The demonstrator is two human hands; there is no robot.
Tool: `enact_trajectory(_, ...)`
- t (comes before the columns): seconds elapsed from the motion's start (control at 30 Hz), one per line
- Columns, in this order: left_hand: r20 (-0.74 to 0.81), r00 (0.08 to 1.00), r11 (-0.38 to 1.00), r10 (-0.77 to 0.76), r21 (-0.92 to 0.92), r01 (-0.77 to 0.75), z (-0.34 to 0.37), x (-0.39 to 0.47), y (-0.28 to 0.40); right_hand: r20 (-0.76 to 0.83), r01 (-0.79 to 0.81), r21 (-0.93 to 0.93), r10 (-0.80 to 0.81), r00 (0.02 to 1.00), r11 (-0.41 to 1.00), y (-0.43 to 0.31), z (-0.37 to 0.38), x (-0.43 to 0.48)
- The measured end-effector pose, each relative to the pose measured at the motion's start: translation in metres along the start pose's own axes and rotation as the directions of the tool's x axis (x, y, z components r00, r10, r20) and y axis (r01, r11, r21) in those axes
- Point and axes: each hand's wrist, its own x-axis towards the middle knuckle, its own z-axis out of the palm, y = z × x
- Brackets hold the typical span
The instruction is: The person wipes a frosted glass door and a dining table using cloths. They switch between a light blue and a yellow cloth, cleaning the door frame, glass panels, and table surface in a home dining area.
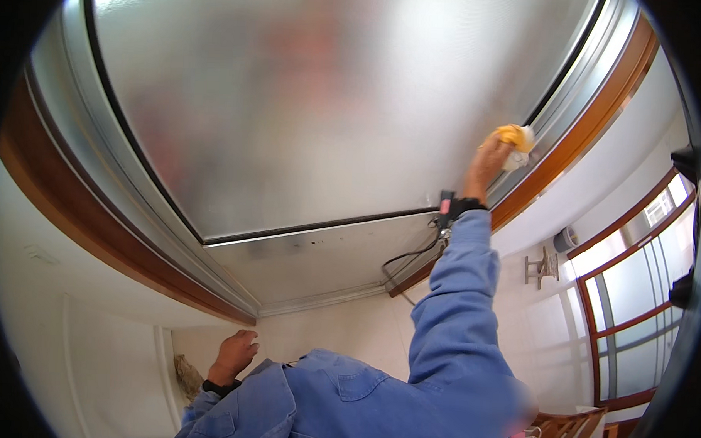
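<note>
A large frosted glass pane (342, 120) with a black edge seal fills the view before me, set in a metal frame (563, 105). My right hand (489, 160) grips a yellow and white cloth (516, 139) against the right edge of the pane, beside the frame. A black strap with a small device and a dark cable is on that wrist. Low on the left, my left hand (237, 353) hangs near the foot of the door frame, fingers loosely curled, touching nothing that I can see.
Wooden trim (591, 137) borders the metal frame. At the right stand a small wooden stool (541, 268), a grey bucket (566, 239) and wood-framed glazed doors (643, 287). Slatted wooden furniture (569, 432) is at the lower right. A metal threshold (324, 299) crosses the pale floor.
</note>
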Motion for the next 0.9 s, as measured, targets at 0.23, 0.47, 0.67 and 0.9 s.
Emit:
enact_trajectory(0.23,0.083,0.997,0.999,0.013,0.032,-0.015,0.006,0.025,0.039,0.429,0.484,-0.106,-0.400,0.810,0.869,-0.014,0.015,-0.211)
enact_trajectory(0.47,0.016,1.000,0.999,-0.013,0.032,0.012,0.011,0.008,0.047,-0.026,-0.428,0.022,0.428,0.903,0.904,0.089,-0.015,-0.124)
enact_trajectory(0.67,-0.017,0.999,0.999,-0.029,0.027,0.029,0.006,0.002,0.029,0.203,-0.210,-0.131,0.234,0.951,0.969,0.030,0.021,-0.271)
enact_trajectory(0.9,-0.008,1.000,1.000,-0.014,-0.002,0.014,-0.018,0.009,0.010,0.468,0.051,0.020,-0.054,0.882,0.998,-0.007,0.027,-0.339)
